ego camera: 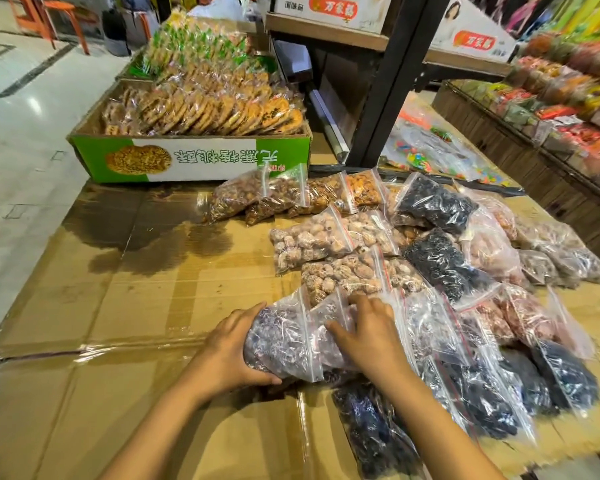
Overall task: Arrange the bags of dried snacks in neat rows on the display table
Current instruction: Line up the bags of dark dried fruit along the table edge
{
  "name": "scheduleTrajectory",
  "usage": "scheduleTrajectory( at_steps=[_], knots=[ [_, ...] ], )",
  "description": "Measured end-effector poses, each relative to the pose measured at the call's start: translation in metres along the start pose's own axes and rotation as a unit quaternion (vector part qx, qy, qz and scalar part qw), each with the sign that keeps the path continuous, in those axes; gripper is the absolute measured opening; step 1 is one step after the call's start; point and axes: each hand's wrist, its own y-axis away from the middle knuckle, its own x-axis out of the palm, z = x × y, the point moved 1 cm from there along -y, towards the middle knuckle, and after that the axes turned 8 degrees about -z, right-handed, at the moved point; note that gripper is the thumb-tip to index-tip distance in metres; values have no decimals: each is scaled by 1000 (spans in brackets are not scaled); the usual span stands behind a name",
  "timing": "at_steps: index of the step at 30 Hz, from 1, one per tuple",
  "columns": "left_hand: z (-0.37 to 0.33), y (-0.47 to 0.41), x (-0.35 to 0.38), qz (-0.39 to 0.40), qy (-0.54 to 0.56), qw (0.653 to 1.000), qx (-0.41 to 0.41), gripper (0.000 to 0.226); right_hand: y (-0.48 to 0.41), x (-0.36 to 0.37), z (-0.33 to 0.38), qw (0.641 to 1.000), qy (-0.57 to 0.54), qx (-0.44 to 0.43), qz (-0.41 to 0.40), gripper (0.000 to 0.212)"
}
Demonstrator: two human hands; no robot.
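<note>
Several clear zip bags of dried snacks lie on a cardboard-covered display table (94, 306). My left hand (236, 351) curls around the left end of a bag of purplish dried fruit (281, 341) near the table's front. My right hand (368, 330) lies flat with spread fingers on the neighbouring bag (329, 341) just to its right. Behind these sit pale-brown snack bags (312, 237) in two rows, and golden-brown bags (278, 195) further back. Dark, nearly black bags (440, 261) are heaped to the right and front (371, 427).
A green-and-white carton of wrapped round biscuits (194, 157) stands at the table's back left. A black shelf post (385, 81) rises behind the bags. Shelves of packaged goods (568, 109) run along the right. Tiled floor (18, 140) lies to the left.
</note>
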Motion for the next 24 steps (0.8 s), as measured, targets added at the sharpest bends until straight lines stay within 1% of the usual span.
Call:
scheduleTrajectory(
  at_steps=[2, 4, 8, 10, 12, 17, 18, 20, 22, 24],
  knots=[
    [1, -1, 1, -25, 12, 1000, 12, 123, 1, 2, -8, 998, -51, 24, 15, 21],
    [-1, -3, -2, -32, 44, 999, 2, 117, 1, 5, -11, 990, -127, 60, 19, 30],
    [-3, -11, -8, -25, 101, 994, -18, 103, 8, 3, -10, 973, -207, 98, -4, 19],
    [-4, -12, -9, -7, 101, 995, -19, 102, 16, 4, -12, 971, -222, 93, -10, 18],
    [-5, -10, -9, 6, 85, 996, -20, 107, 24, 4, -16, 970, -227, 89, -9, 17],
    [-10, -3, -6, 36, 61, 997, -28, 122, 21, -3, -23, 972, -214, 95, 23, 13],
    [-12, -2, -5, 32, 56, 997, -35, 122, 20, -6, -24, 975, -204, 89, 22, 11],
    [-19, -4, -2, -4, 50, 998, -39, 119, 20, -12, -29, 979, -191, 76, 8, 9],
    [-35, -6, -1, -43, 46, 998, -15, 115, 21, -22, -39, 975, -207, 79, -3, 14],
    [-58, -9, 3, -51, 53, 997, 17, 111, 22, -35, -54, 965, -240, 100, -11, 18]
  ],
)
